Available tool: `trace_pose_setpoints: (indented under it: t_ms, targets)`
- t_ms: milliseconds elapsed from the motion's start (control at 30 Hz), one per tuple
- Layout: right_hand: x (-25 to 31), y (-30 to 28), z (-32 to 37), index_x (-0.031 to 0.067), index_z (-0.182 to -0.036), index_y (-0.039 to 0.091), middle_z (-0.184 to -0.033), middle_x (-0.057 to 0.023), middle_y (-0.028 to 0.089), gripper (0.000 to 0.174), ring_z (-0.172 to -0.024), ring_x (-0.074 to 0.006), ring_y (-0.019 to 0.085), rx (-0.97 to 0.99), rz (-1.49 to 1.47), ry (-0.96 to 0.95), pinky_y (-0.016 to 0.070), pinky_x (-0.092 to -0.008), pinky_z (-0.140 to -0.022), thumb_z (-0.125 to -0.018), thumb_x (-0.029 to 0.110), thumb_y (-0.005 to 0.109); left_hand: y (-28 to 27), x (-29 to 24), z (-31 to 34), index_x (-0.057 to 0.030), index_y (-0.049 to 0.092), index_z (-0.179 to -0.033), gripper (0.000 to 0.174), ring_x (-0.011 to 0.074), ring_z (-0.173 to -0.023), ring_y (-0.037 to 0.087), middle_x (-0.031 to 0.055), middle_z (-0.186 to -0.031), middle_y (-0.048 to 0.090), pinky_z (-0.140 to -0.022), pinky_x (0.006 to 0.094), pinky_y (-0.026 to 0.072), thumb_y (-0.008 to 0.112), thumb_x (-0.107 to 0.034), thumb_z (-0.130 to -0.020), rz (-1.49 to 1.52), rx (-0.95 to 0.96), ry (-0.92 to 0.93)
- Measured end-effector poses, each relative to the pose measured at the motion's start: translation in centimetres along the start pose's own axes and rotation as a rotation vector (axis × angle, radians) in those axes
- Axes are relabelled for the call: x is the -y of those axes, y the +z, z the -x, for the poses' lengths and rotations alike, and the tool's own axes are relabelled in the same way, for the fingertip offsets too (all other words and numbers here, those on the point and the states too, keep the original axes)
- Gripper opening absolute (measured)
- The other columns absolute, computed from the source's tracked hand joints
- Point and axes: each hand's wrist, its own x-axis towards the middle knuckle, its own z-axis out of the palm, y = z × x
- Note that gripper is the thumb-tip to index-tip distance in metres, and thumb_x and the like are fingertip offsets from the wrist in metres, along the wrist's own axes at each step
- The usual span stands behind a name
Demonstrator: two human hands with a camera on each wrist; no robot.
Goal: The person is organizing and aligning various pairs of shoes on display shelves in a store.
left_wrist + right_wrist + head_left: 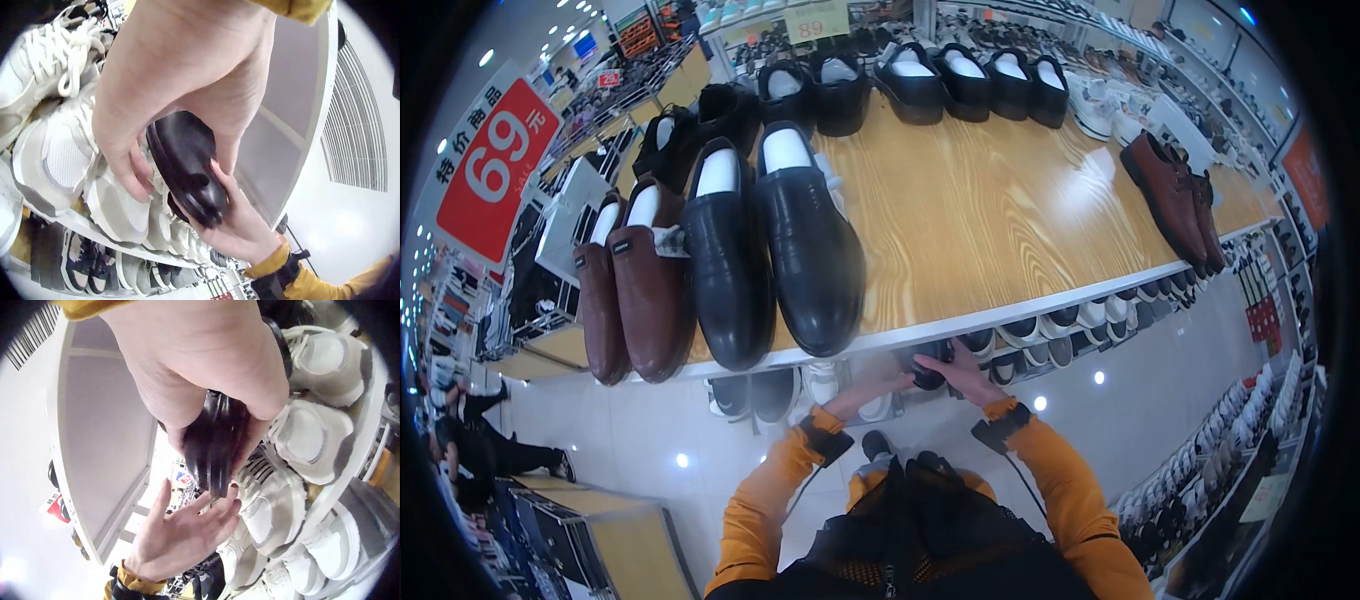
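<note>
Below the front edge of the wooden display shelf, my right hand [970,376] grips a shiny black leather shoe [930,370]. Its thumb lies along one side of the shoe [187,153] in the left wrist view, with the fingers round the other side. My left hand [878,390] is just to the left. In the right wrist view this left hand [184,540] has its fingers spread and nearly straight, fingertips right at the near end of the shoe [212,447]. Part of the shoe is hidden behind my right hand [200,356].
On the shelf top [960,210] stand black loafers [810,250], brown loafers [650,290] and brown lace-up shoes [1170,200]. White sneakers [312,440] line a lower shelf close beside my hands. A red price sign [500,165] stands at left.
</note>
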Motion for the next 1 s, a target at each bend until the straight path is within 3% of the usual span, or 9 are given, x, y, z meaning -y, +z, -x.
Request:
trace_pose_setpoints:
  t_ms: [167,267,433,600,667,733,800,867,1000]
  targets:
    - [-0.8,-2.9,4.9,-0.0044,-0.141,0.037,-0.130,-0.0144,0.056,0.081,-0.120,-0.0196,0.056,0.174,0.009,0.021,0.0471,-0.0320,-0.101,-0.082,0.025,0.083,0.2,0.4,-0.2,-0.0105,0.006,-0.157,0.088,0.0259,-0.140,0.038,0.0165,-0.154,0.032,-0.117,0.0438,0.0325,0.065,-0.035,-0.097,0.265,-0.163,0.100]
    - [-2.0,-4.8,7.1,-0.0034,-0.140,0.038,-0.130,-0.0140,0.056,0.082,-0.121,-0.0208,0.056,0.295,0.052,0.022,0.0468,-0.0327,-0.102,-0.081,0.030,0.085,0.8,1.3,-1.5,-0.0175,0.009,-0.158,0.081,0.0243,-0.139,0.038,0.0089,-0.153,0.034,-0.119,0.0438,0.0240,0.061,-0.038,-0.099,0.426,-0.274,0.268]
    - [-2.5,-10.0,13.0,-0.0012,-0.147,0.034,-0.136,-0.0157,0.054,0.091,-0.124,-0.0229,0.054,0.469,0.119,-0.005,0.0417,-0.0347,-0.107,-0.079,0.031,0.085,4.1,0.3,2.7,-0.0255,0.010,-0.160,0.089,0.0240,-0.132,0.044,0.0089,-0.151,0.036,-0.096,0.0461,0.0489,0.070,-0.026,-0.094,0.257,-0.269,0.158]
    - [1.8,-16.0,17.7,0.0028,-0.145,0.043,-0.137,-0.0135,0.054,0.079,-0.125,-0.0226,0.053,0.558,0.514,-0.066,0.0392,-0.0359,-0.110,-0.082,0.027,0.083,8.6,-0.8,12.4,-0.0155,0.015,-0.159,0.099,0.0228,-0.136,0.040,0.0134,-0.153,0.033,-0.109,0.0404,0.0385,0.079,-0.029,-0.085,-0.149,-0.084,0.259]
    - [4.4,-17.3,18.5,0.0062,-0.144,0.047,-0.135,-0.0121,0.055,0.071,-0.121,-0.0218,0.055,0.547,0.410,-0.317,0.0442,-0.0358,-0.105,-0.084,0.022,0.080,9.8,-2.3,15.2,-0.0061,0.022,-0.154,0.105,0.0227,-0.138,0.039,0.0122,-0.151,0.037,-0.116,0.0369,0.0287,0.086,-0.030,-0.075,-0.252,0.015,0.332]
    - [8.7,-17.1,19.4,0.0059,-0.140,0.051,-0.134,-0.0102,0.056,0.071,-0.124,-0.0215,0.054,0.445,0.214,-0.241,0.0448,-0.0365,-0.105,-0.079,0.022,0.082,10.6,-2.5,17.1,-0.0049,0.025,-0.152,0.104,0.0218,-0.138,0.039,0.0117,-0.149,0.039,-0.116,0.0375,0.0303,0.089,-0.026,-0.073,-0.255,0.004,0.351]
    - [10.5,-16.7,18.2,0.0056,-0.142,0.046,-0.121,-0.0086,0.062,0.062,-0.092,-0.0157,0.066,0.361,0.006,-0.272,0.0578,-0.0272,-0.067,-0.088,0.013,0.075,11.5,-3.2,17.9,-0.0039,0.030,-0.150,0.100,0.0209,-0.137,0.040,0.0119,-0.146,0.042,-0.115,0.0371,0.0311,0.089,-0.020,-0.072,-0.204,-0.101,0.445]
    - [14.4,-14.8,17.5,0.0026,-0.140,0.042,-0.113,-0.0068,0.064,0.054,-0.087,-0.0120,0.065,0.232,-0.117,-0.366,0.0548,-0.0241,-0.060,-0.094,0.013,0.068,12.7,-4.4,18.7,-0.0029,0.035,-0.148,0.095,0.0200,-0.135,0.041,0.0121,-0.143,0.045,-0.114,0.0366,0.0319,0.090,-0.015,-0.071,-0.150,-0.214,0.541]
    - [20.4,-9.9,13.5,-0.0002,-0.141,0.040,-0.107,-0.0119,0.068,0.063,-0.095,-0.0138,0.065,-0.046,-0.151,-0.602,0.0514,-0.0255,-0.080,-0.092,0.021,0.073,15.3,-8.6,17.3,0.0007,0.042,-0.139,0.082,0.0207,-0.123,0.054,0.0154,-0.130,0.058,-0.105,0.0353,0.0423,0.087,-0.018,-0.074,-0.361,-0.624,0.697]
